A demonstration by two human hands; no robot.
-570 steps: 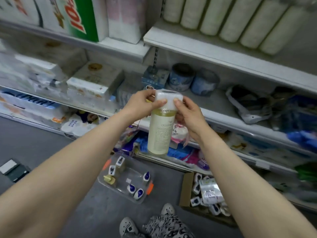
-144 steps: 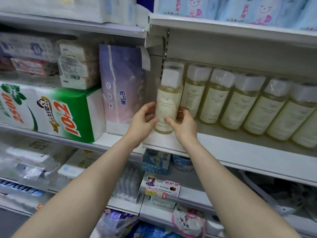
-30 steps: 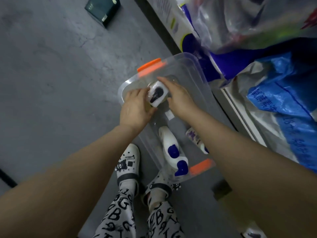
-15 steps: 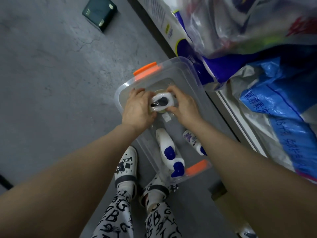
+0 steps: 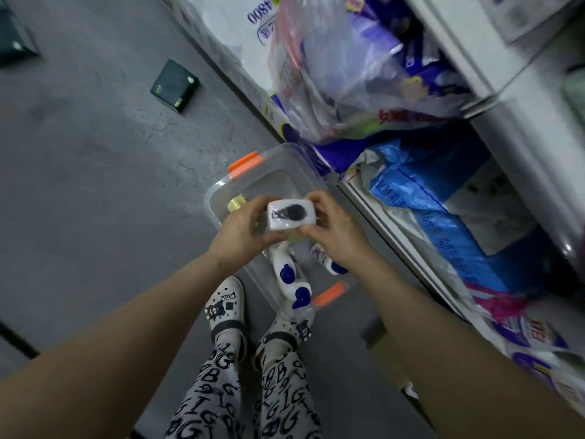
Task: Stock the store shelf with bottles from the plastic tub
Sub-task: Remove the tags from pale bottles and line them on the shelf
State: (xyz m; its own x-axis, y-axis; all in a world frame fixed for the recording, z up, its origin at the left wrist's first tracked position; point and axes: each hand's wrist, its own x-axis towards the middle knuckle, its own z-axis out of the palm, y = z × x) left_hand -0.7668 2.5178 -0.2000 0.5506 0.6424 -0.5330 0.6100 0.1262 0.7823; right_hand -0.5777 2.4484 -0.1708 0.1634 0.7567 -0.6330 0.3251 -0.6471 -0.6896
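Fingers of my left hand and right hand pinch 1 white-capped bottle over the plastic tub, steadying it for shelving.

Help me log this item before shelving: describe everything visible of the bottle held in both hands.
The bottle is seen cap-on from above: a white, rounded-rectangular cap with a dark oval mark, under glossy clear wrap. Only a sliver of pale yellowish body shows beneath. It stands roughly upright, held over the clear plastic tub. The left hand grips its left side and the right hand pinches its right; nothing else touches it.
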